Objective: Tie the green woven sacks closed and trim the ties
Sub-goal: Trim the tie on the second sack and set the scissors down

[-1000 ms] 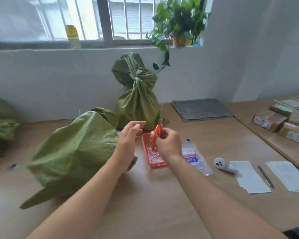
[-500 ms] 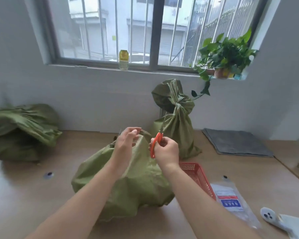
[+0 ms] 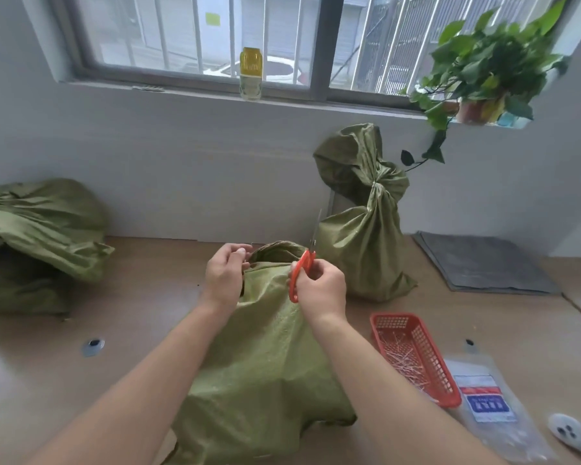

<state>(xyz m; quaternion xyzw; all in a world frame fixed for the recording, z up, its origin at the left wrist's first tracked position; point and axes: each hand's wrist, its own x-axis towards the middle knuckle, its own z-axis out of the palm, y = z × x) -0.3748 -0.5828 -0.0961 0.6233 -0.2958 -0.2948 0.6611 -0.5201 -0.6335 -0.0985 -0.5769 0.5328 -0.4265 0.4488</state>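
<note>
Two hands meet at the mouth of the green sack (image 3: 265,364) mid-tabletop (image 3: 141,330): the left hand (image 3: 224,280) pinches the gathered fabric (any tie is too fine to see), the right hand (image 3: 320,288) grips orange scissors (image 3: 302,273), blades up.

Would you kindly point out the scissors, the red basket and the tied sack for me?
scissors (image 3: 297,278), head view, orange handle.
red basket (image 3: 394,317), head view, far rim.
tied sack (image 3: 359,253), head view, body below the tie.
</note>
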